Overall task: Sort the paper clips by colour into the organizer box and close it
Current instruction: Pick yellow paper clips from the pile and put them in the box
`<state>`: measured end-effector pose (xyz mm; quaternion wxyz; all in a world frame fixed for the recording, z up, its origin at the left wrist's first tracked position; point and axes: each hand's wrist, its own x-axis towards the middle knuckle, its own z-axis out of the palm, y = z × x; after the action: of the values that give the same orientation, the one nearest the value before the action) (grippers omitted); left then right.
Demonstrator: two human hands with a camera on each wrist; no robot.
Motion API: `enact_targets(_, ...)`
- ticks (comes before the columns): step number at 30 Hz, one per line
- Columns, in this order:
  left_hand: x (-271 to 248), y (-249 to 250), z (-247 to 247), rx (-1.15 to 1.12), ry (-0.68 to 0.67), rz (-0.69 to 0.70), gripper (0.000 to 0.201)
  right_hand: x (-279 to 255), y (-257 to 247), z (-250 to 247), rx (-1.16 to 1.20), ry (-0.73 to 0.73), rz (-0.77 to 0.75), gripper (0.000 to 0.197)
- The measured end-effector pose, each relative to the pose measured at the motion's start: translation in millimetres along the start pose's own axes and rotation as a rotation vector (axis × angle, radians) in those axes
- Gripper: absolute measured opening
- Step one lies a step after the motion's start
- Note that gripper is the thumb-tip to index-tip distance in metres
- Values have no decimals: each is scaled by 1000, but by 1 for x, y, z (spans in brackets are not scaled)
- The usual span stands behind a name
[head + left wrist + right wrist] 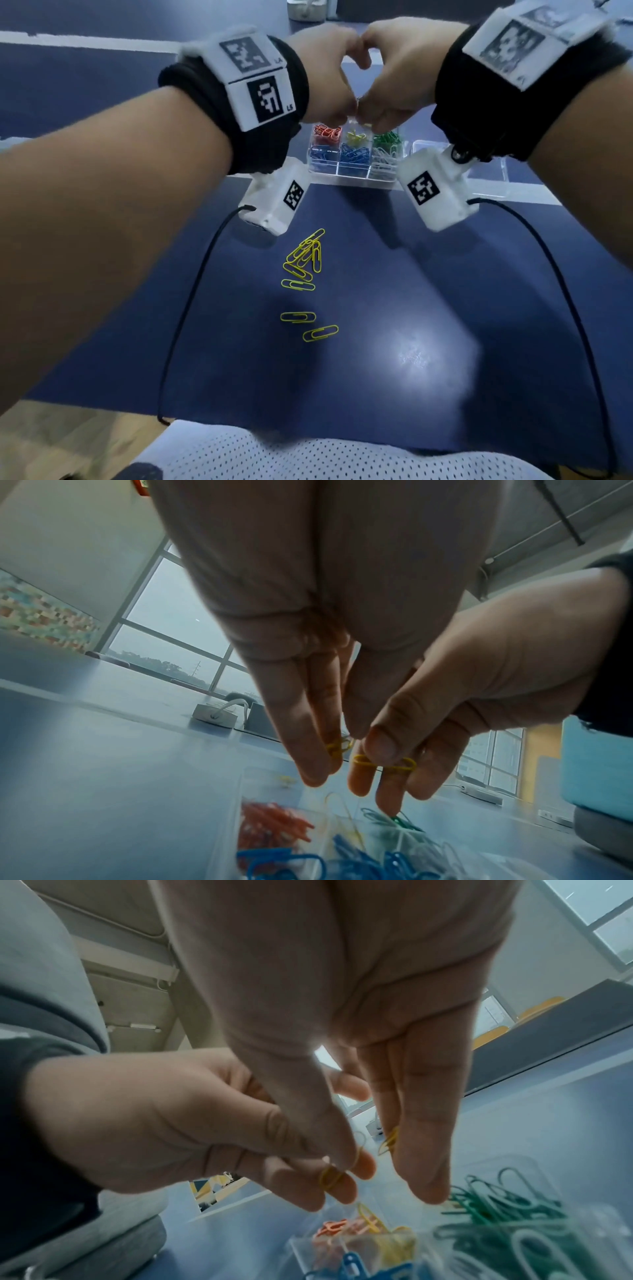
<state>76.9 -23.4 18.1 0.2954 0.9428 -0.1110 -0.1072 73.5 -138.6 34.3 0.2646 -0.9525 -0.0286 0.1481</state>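
Note:
The clear organizer box [356, 171] stands open on the blue table, holding red, yellow and green clips in its far row and blue and white clips in its near row. Both hands hover just above its yellow compartment [356, 137], fingertips nearly touching. My left hand [346, 114] pinches a yellow paper clip [337, 746]. My right hand [371, 120] pinches another yellow clip [383, 764] between thumb and fingers. Several loose yellow clips [303, 263] lie on the table nearer to me, with two more [298, 317] [320, 333] closer still.
The box's clear lid [486, 168] lies flat to the right of the box. Black cables [191, 301] [561, 274] hang from both wrist cameras over the table. A white object [306, 12] sits at the far edge. The table's near edge [102, 404] is by my lap.

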Motion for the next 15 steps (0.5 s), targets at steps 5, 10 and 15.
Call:
enact_targets(5, -2, 0, -1, -152, -19, -6, 46, -3, -3, 3, 76, 56, -2, 49)
enact_targets(10, -5, -4, -3, -180, 17, 1, 38, 6, -3, 0, -27, 80, -9, 44)
enact_targets(15, -27, -13, -11, 51, -24, 30, 10, 16, 10, -4, -175, 83, 26, 18)
